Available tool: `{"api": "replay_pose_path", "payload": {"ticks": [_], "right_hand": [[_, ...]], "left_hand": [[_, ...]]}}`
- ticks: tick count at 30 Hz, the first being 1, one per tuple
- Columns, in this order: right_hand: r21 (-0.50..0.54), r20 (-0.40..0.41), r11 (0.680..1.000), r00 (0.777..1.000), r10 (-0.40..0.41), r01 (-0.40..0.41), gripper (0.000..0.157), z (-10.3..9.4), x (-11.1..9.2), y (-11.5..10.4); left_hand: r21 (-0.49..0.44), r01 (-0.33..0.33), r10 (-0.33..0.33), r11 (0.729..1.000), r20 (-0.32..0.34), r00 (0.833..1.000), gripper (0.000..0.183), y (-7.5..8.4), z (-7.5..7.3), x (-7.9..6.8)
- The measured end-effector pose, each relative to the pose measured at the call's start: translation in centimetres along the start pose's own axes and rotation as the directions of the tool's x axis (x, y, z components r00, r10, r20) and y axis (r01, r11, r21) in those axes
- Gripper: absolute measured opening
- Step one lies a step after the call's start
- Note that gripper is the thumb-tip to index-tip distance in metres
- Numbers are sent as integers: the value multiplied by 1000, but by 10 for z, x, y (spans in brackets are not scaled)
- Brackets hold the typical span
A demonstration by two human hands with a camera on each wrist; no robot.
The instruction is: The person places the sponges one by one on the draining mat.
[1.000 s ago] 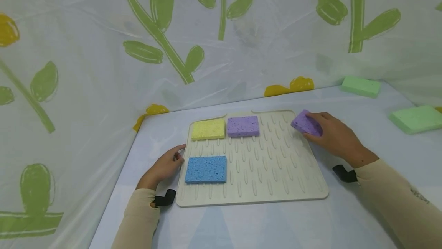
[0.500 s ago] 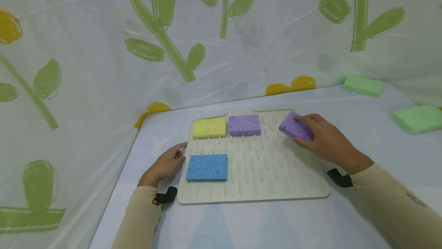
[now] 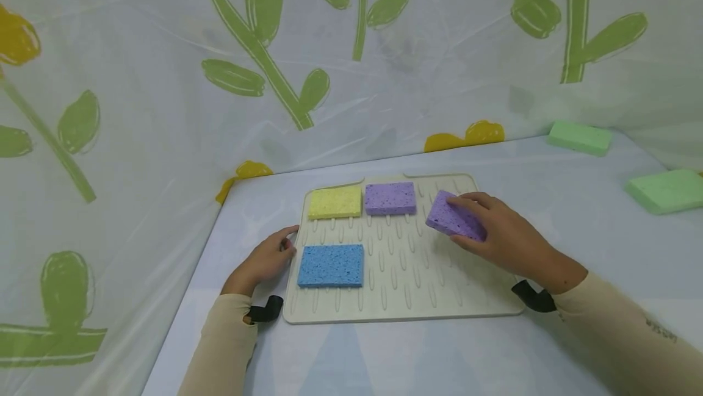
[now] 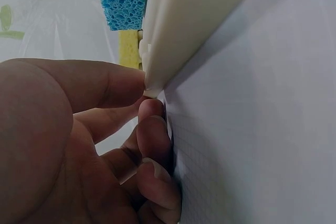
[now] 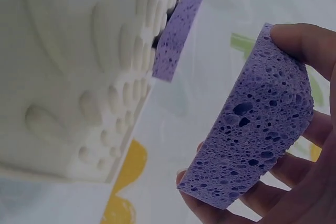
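Gripped in the right hand (image 3: 508,231), a purple sponge (image 3: 453,215) has come farther over the ridged mat (image 3: 384,309), nearer the second purple sponge (image 3: 390,198) left of the grip, not yet set down; the left hand (image 3: 265,259) touches the mat's edge.

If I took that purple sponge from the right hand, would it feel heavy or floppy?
The held purple sponge is probably light, being full of pores. It seems fairly stiff: one long edge looks straight between the fingers.

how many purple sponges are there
2: one purple sponge lies on the ridged mat beside the yellow sponge; the right hand holds the other purple sponge above the mat.
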State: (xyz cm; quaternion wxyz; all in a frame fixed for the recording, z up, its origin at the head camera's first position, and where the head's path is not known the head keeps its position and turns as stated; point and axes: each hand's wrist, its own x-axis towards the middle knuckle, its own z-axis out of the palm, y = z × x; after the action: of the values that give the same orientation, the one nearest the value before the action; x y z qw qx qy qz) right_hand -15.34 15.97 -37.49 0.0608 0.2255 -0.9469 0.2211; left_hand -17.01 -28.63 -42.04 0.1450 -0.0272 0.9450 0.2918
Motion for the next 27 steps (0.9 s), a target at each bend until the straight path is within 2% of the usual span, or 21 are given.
{"api": "replay_pose_path", "payload": {"ticks": [6,12,21,27], "right_hand": [[23,1,998,998,-58,58,67,7,-3,-11],[57,27,990,991,-130,128,61,17,3,-27],[14,34,960,959,-282,281,62,39,12,-45],[6,87,955,951,-296,296,63,49,17,-52]], "left_hand": [[-14,-6,7,1000,6,1000,56,2,1,-1],[-2,-2,2,1000,-7,1000,55,1,0,-2],[-18,0,0,1000,-1,1000,55,0,-1,0],[-15,1,-1,1000,6,1000,55,-1,-1,0]]}}
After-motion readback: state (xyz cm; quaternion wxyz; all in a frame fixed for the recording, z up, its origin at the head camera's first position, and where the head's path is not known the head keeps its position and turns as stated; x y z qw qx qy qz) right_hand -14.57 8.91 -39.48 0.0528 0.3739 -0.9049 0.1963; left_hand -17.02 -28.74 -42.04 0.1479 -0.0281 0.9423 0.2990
